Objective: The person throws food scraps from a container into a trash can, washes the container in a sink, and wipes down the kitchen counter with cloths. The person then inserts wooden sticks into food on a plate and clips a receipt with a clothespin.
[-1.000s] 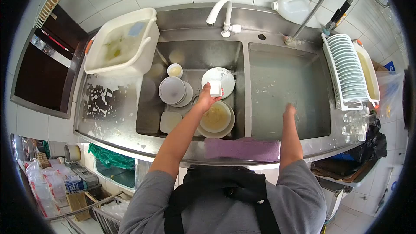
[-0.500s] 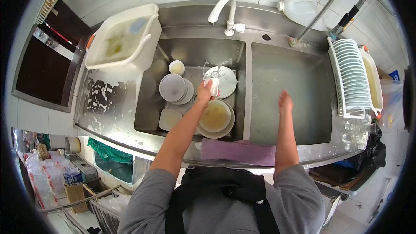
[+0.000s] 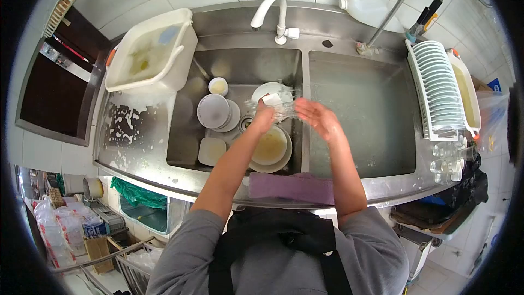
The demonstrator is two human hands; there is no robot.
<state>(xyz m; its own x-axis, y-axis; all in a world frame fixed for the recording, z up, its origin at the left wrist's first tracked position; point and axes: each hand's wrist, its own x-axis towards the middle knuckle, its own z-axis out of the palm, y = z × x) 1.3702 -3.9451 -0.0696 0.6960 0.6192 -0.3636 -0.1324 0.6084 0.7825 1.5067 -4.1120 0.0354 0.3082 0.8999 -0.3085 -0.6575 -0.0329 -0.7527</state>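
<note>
Left grip (image 3: 263, 119): clasped on a small white dish (image 3: 271, 100), held above the left basin (image 3: 248, 61), against the white plate (image 3: 261, 93) behind it. The dish's far edge is hard to make out, white on white and blurred by a splash of water (image 3: 285, 110). My thumb side shows; the fingers beneath are hidden. Whether dish and plate touch, I can't tell.

Right grip (image 3: 321, 120): unclenched, fingers extended toward the dish, fingertips smeared by blur near the steel divider (image 3: 305, 155).

My left forearm crosses the front of the left basin, close by a squarish container (image 3: 213, 151). A yellowish bowl (image 3: 269, 146) sits just below the left grip, tight quarters. Stacked white bowls (image 3: 213, 111) stand to its left, the lower ones mostly covered.

More room rightward: wide cloudy water (image 3: 363, 112) in the right basin, its bottom murky. The dish rack (image 3: 434, 87) stands past the far rim. Front edge of the steel desk (image 3: 385, 187): purple cloth (image 3: 292, 188), between my forearms.
</note>
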